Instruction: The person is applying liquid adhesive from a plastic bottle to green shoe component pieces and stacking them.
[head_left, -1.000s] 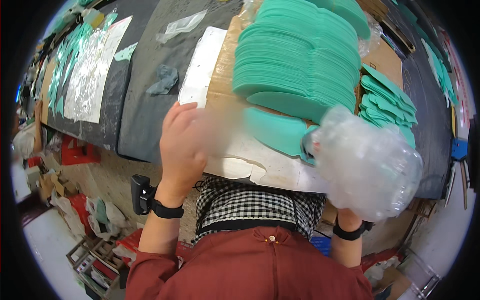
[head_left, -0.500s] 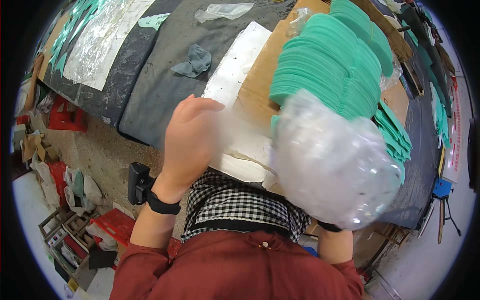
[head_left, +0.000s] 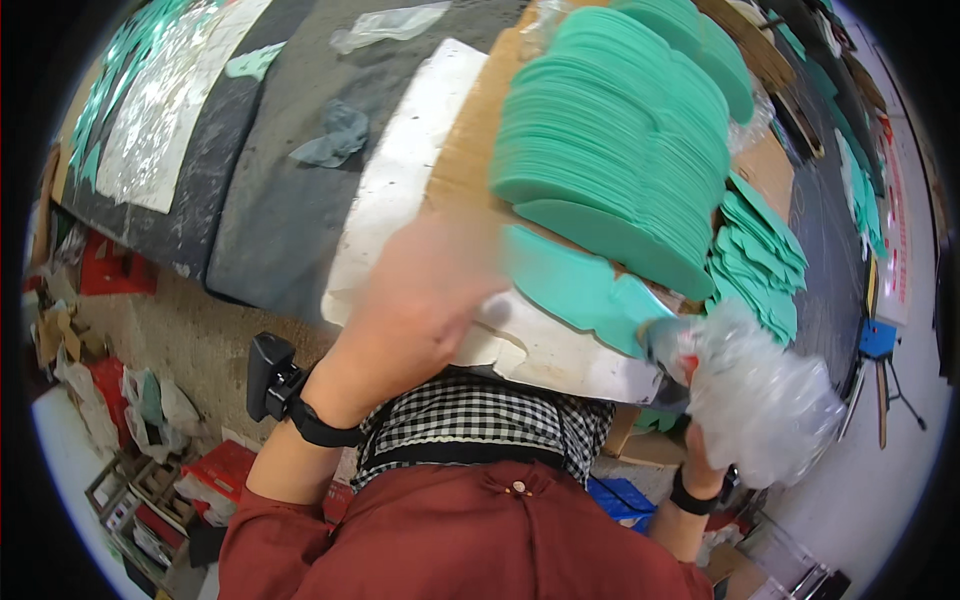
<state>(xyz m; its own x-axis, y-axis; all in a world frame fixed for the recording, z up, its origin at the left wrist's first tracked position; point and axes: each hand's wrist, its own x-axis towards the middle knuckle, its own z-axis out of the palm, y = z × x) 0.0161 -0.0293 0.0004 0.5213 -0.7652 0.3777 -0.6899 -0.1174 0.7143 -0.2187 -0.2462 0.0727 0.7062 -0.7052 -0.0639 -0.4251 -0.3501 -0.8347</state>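
My left hand [head_left: 425,295] is over the white board [head_left: 385,190], at the left end of a single green foam insole-shaped piece [head_left: 570,285]. Its fingers are smeared by motion, so I cannot tell whether they grip the piece. My right hand [head_left: 703,450], mostly hidden, is closed on a bundle of crumpled clear plastic [head_left: 765,395]. A blunt greyish end of this bundle lies at the right end of the green piece. Just beyond stands a long row of stacked green foam pieces [head_left: 615,130] on brown cardboard [head_left: 465,150].
Loose green pieces [head_left: 755,250] lie right of the row. On the dark table [head_left: 285,215] are a grey crumpled scrap [head_left: 335,135] and a clear plastic bag [head_left: 390,25]. A plastic-covered white sheet [head_left: 175,115] lies far left. A blue-headed tripod [head_left: 878,340] stands at right.
The plastic bundle has moved right and down in my right hand, uncovering the single green piece. My left hand has shifted right and down toward that piece. The view has shifted too.
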